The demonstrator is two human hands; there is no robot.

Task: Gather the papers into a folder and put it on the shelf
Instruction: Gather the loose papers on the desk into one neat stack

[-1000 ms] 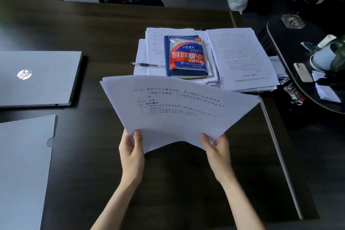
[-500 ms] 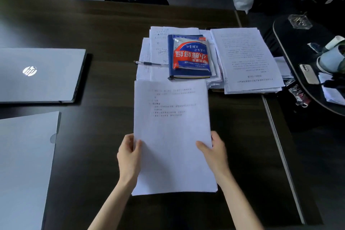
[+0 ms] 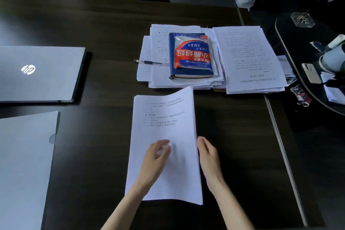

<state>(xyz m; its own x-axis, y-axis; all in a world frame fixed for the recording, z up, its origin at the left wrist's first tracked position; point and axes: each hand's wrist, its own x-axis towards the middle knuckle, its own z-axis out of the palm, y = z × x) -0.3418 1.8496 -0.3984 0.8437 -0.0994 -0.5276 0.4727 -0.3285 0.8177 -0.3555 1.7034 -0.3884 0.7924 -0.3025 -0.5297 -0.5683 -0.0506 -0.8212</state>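
Observation:
A squared-up stack of white printed papers [image 3: 164, 127] lies on the dark desk [image 3: 93, 155] in front of me, its far right corner curling up. My left hand [image 3: 156, 157] rests flat on top of the stack, blurred, fingers spread. My right hand [image 3: 207, 153] touches the stack's right edge with fingers extended. A translucent grey folder [image 3: 24, 164] lies at the near left of the desk, apart from both hands.
A shut silver laptop [image 3: 39, 73] sits at the left. Behind the stack are more loose papers [image 3: 248, 58], a pen [image 3: 149, 62] and a blue notebook [image 3: 190, 56] with a packet on it. A black side table [image 3: 308, 89] with a phone stands at the right.
The fanned papers were turned upright and squared, then laid on the desk. My left hand moved from the stack's left edge onto its top; my right hand stays at the right edge.

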